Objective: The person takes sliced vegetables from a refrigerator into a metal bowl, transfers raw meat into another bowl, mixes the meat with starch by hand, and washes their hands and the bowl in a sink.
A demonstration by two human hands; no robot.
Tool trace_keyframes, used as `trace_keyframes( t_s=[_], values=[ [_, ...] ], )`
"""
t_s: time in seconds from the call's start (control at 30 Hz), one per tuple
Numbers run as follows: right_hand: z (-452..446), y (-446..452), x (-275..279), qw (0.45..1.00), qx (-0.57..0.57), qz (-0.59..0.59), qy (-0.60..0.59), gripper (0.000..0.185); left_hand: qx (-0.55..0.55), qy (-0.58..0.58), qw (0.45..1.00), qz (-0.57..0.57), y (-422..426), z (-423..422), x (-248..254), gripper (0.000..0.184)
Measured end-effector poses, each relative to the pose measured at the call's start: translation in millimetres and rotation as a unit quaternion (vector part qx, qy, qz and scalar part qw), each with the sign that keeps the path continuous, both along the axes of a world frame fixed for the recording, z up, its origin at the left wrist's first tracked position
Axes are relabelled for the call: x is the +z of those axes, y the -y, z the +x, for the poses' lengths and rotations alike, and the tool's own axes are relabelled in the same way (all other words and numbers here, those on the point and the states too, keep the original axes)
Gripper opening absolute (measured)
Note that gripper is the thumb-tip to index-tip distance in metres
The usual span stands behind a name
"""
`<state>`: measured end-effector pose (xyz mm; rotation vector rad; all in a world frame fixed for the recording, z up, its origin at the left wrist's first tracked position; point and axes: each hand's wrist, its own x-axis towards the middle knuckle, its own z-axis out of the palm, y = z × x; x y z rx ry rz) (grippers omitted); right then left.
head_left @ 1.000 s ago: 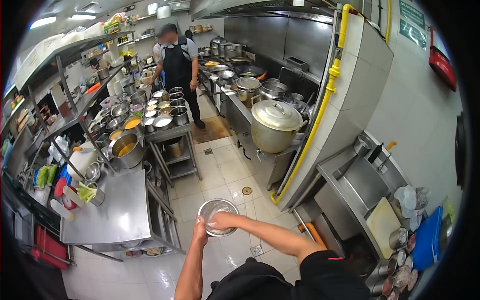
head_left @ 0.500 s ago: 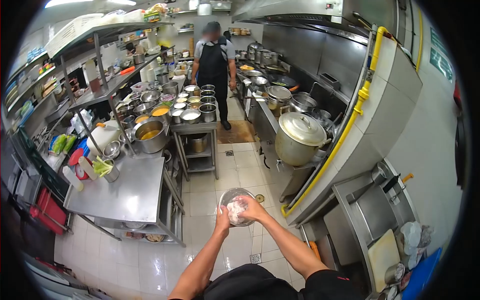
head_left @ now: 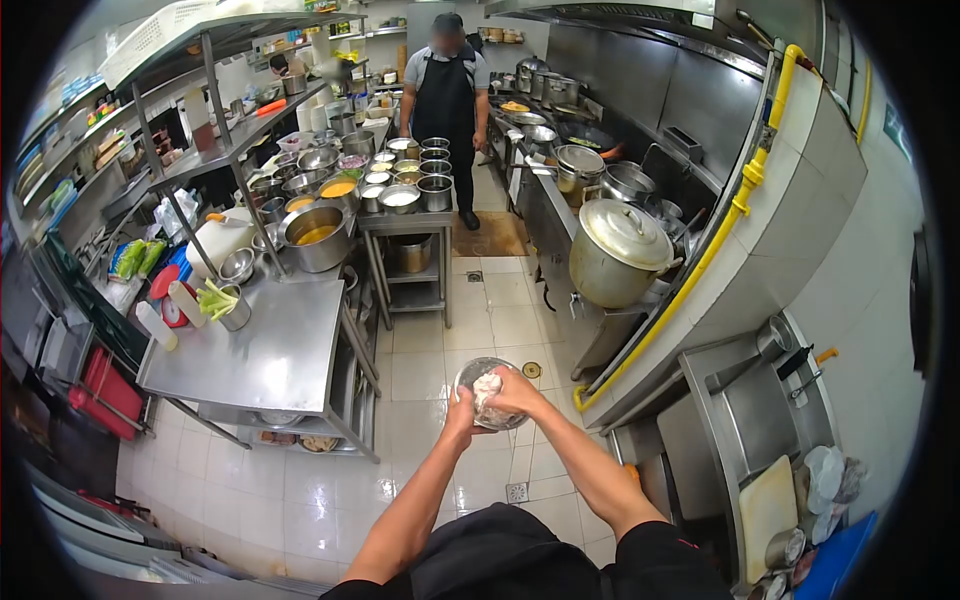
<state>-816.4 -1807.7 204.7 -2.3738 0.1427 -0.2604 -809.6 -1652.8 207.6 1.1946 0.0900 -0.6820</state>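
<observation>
A round metal bowl (head_left: 500,420) is held out in front of my body, above the tiled floor. My left hand (head_left: 461,412) grips its left rim, the fingers passing underneath. Inside the bowl lies a white, floury lump (head_left: 487,387) of food; its exact kind I cannot make out. My right hand (head_left: 512,391) reaches in from the right, its fingers closed around the lump. Part of the bowl's inside is hidden behind that hand.
A steel table (head_left: 255,345) stands left, bearing a large pot (head_left: 316,255) and celery sticks (head_left: 217,300). A big lidded pot (head_left: 622,262) sits right, by a yellow pipe (head_left: 752,180). A sink (head_left: 755,400) is lower right. A person in an apron (head_left: 447,100) stands ahead.
My right hand has turned within the bowl, and the white lump now shows gathered at the bowl's upper left. The whole view has shifted slightly; the person ahead stays in place.
</observation>
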Motion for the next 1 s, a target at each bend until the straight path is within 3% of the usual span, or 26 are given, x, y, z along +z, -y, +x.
trace_keyframes(
  t_s=[0.03, 0.1, 0.17, 0.2, 0.3, 0.33, 0.37, 0.4, 0.43, 0.5, 0.53, 0.57, 0.6, 0.63, 0.67, 0.7, 0.73, 0.77, 0.8, 0.83, 0.9, 1.0],
  values=[
    [3, 5, -6, 0.993, 0.075, 0.08, 0.053, 0.039, -0.001, 0.0, 1.0, 0.001, -4, 4, -3, 0.051],
    [0, -4, 21, 0.986, 0.058, 0.138, 0.067, 0.029, -0.014, 0.022, 1.0, -0.012, -4, 13, -15, 0.048],
    [5, -14, 29, 0.977, 0.021, 0.204, -0.053, 0.024, -0.057, 0.021, 0.996, -0.058, -1, 14, -21, 0.047],
    [11, -17, 23, 0.992, 0.077, 0.09, -0.035, 0.025, -0.064, 0.026, 0.997, -0.038, -1, 18, -19, 0.048],
    [-3, -14, 34, 0.963, 0.249, 0.002, -0.106, 0.026, -0.054, 0.034, 0.998, -0.003, -10, 24, 7, 0.049],
    [-8, -11, 27, 0.964, 0.242, 0.005, -0.106, 0.026, -0.024, 0.034, 0.999, 0.006, -16, 21, 21, 0.049],
    [-13, -12, 25, 0.984, 0.178, -0.019, -0.001, 0.027, 0.007, 0.037, 0.999, 0.015, -18, 21, 28, 0.049],
    [-19, -14, 23, 0.988, 0.113, -0.042, 0.101, 0.03, 0.029, 0.185, 0.982, -0.007, -12, 27, 16, 0.049],
    [-23, -14, 22, 0.988, 0.112, -0.043, 0.098, 0.03, 0.027, 0.182, 0.983, -0.008, -9, 24, 11, 0.049],
    [-36, -31, 64, 0.984, 0.06, 0.128, -0.111, 0.037, 0.06, 0.414, 0.882, 0.217, 1, 1, 36, 0.047],
    [-35, -30, 61, 0.953, 0.083, 0.253, -0.142, 0.034, 0.077, 0.451, 0.848, 0.266, 4, -15, 44, 0.046],
    [-31, -26, 56, 0.953, 0.083, 0.255, -0.14, 0.034, 0.076, 0.453, 0.847, 0.268, 9, -20, 42, 0.046],
    [-28, -20, 45, 0.88, 0.079, 0.438, -0.164, 0.032, 0.09, 0.456, 0.848, 0.255, 12, -28, 39, 0.046],
    [-27, -11, 33, 0.774, 0.07, 0.602, -0.182, 0.031, 0.105, 0.456, 0.851, 0.24, 13, -35, 36, 0.046],
    [-19, 0, 17, 0.744, 0.062, 0.639, -0.186, 0.032, 0.114, 0.475, 0.845, 0.219, 19, -26, 18, 0.047],
    [-18, -1, 24, 0.744, 0.062, 0.639, -0.186, 0.032, 0.115, 0.475, 0.845, 0.218, 24, -15, -1, 0.047],
    [-18, -4, 38, 0.862, 0.006, 0.485, -0.148, 0.035, 0.09, 0.405, 0.896, 0.161, 28, -4, -19, 0.047],
    [-18, -6, 45, 0.943, -0.05, 0.312, -0.103, 0.038, 0.064, 0.329, 0.937, 0.102, 29, -2, -19, 0.048],
    [-21, -6, 47, 0.971, -0.02, 0.238, -0.012, 0.041, 0.072, 0.265, 0.959, 0.073, 30, -1, -20, 0.048],
    [-24, -4, 51, 0.97, -0.021, 0.24, -0.01, 0.041, 0.069, 0.267, 0.958, 0.075, 30, 3, -20, 0.048],
    [-41, -6, 67, 0.998, 0.032, 0.051, 0.022, 0.045, 0.071, 0.1, 0.992, -0.027, 27, 7, -12, 0.047],
    [-45, -8, 56, 0.998, 0.047, 0.007, 0.041, 0.031, 0.043, 0.125, 0.99, -0.054, 23, 12, -13, 0.045]
  ],
)
